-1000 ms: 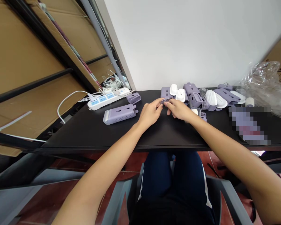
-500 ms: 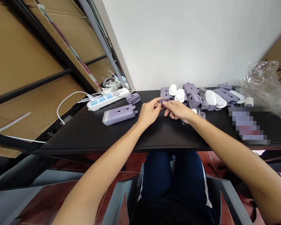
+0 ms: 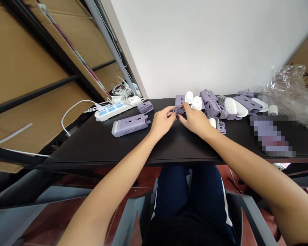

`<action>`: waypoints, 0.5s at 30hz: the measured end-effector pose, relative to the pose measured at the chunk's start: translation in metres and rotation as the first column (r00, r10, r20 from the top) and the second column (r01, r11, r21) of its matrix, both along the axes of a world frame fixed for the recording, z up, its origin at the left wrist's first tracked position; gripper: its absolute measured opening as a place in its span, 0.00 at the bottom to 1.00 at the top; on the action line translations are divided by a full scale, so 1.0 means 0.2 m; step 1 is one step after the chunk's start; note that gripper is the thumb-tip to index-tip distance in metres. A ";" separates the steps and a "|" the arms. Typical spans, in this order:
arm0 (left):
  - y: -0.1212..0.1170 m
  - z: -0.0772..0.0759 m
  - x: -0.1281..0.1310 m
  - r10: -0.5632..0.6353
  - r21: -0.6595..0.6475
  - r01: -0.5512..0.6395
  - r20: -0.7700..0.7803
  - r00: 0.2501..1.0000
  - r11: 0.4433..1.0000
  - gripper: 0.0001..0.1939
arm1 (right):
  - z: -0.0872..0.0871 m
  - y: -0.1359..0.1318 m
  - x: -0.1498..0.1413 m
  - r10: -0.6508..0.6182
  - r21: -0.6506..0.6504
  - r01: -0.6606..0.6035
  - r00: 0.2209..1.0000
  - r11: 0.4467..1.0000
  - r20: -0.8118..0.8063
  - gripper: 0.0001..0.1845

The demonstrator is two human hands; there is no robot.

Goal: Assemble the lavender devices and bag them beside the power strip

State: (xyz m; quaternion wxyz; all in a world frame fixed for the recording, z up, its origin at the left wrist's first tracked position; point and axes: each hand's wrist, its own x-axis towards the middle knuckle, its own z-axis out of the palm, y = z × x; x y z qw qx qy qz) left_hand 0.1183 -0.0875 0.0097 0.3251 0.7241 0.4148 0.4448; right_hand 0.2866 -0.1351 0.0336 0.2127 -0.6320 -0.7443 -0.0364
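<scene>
1. Black tabletop (image 3: 133,148): runs beneath both hands.
2. White power strip (image 3: 110,112): behind the long purple case (image 3: 130,125).
3. Right hand (image 3: 195,120): clamped on the small purple piece (image 3: 179,110), right side.
4. Left hand (image 3: 164,120): clamped on its left side.
5. Small purple piece: between the hands, holding a dark coil (image 3: 180,110).

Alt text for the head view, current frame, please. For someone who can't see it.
Left hand and right hand hold a small purple part with coiled wire at a black table. To their left: a purple case and white power strip; to their right, more purple parts, white pieces and clear plastic.
</scene>
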 end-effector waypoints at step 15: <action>0.00 0.04 0.01 -0.049 -0.148 0.079 0.195 0.980 0.986 0.15 | 0.02 0.00 0.01 0.045 0.031 -0.040 0.983 0.999 -0.176 0.23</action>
